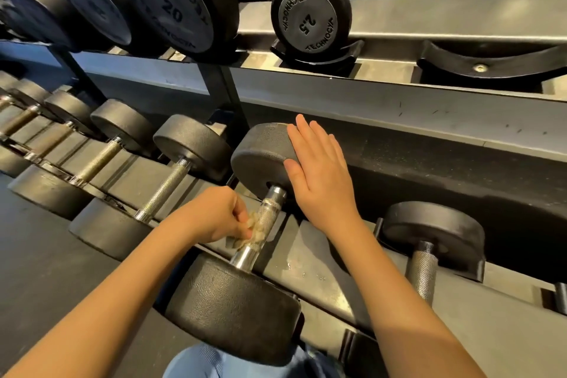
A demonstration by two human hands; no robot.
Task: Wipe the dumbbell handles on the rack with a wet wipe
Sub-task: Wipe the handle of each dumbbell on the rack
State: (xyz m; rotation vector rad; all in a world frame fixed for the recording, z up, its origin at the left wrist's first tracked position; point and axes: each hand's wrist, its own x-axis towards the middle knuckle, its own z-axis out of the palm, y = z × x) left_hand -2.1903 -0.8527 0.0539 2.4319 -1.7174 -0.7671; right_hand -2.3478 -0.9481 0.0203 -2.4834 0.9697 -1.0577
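While my left hand pinches the crumpled wet wipe against the knurled handle — the wipe bunched at my fingertips — my right hand lies flat, fingers straight, on the dumbbell's far head, with the rack shelf beneath both palms.

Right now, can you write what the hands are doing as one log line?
left hand: holds wet wipe against dumbbell handle | right hand: flat on far dumbbell head | step: wiping
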